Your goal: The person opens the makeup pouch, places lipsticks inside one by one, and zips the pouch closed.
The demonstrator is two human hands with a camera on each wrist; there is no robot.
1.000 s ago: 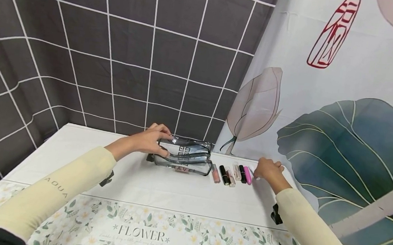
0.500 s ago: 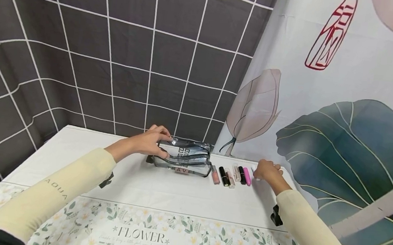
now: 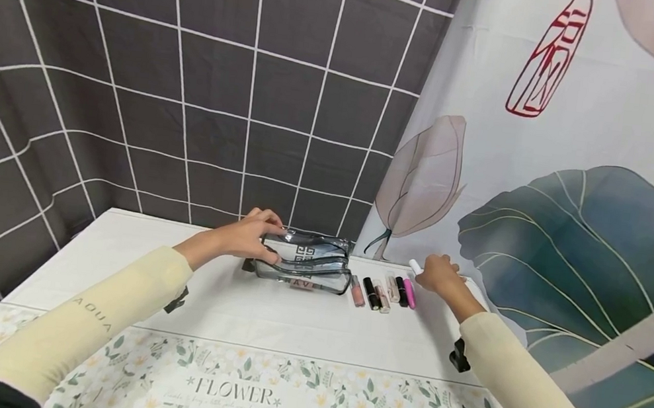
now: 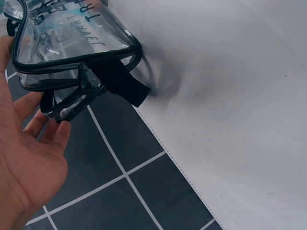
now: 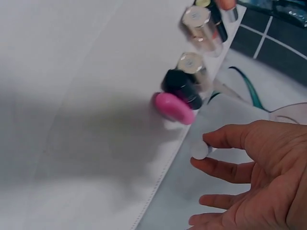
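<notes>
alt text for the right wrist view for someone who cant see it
A right hand pinches a small white item. Nearby on a white surface, a bright pink item lies beside a black tube, with more small tubes beyond.

Looks like a homey corner, can't really tell which room tho: dark grid curtain (image 3: pixel 197 71), big lotus-print hanging (image 3: pixel 577 210), flowery "FLOWER" table cover (image 3: pixel 266 324), some makeup (image 3: pixel 383 298) out.

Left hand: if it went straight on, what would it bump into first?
Most likely the clear pouch, since the left hand is gripping it; beyond that, depth is hard to judge.
</notes>
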